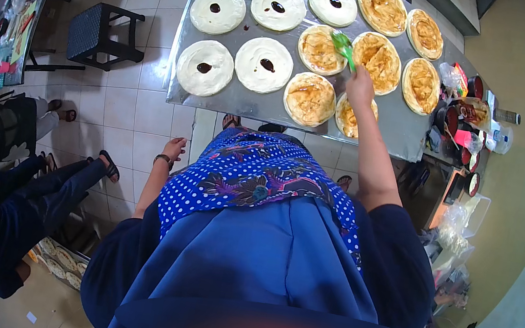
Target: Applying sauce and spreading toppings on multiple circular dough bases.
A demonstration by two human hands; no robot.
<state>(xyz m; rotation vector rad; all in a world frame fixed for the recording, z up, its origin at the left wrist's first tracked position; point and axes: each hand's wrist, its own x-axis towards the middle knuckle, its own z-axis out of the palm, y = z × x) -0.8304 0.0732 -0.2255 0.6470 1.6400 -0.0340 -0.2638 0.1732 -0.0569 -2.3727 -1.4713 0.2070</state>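
Observation:
My right hand (360,88) grips a green basting brush (345,48). The brush head rests at the edge of a round flat dough (319,52) smeared with brown sauce, beside another smeared round (378,65). Below my forearm, one more coated round (349,118) is partly hidden. To the left lie several pale dough rounds, such as one near the front edge (213,81), each with a dark sauce blob (204,67) near its middle. My left hand (173,150) hangs beside my body, loosely curled and holding nothing, with a band on the wrist.
The rounds lie on a metal-topped table (236,103). Bowls and plastic packages (471,112) crowd its right end. A dark plastic stool (103,33) stands on the tiled floor to the left. Two people sit at far left, one in dark clothing (7,232), near a tray of rounds (59,260).

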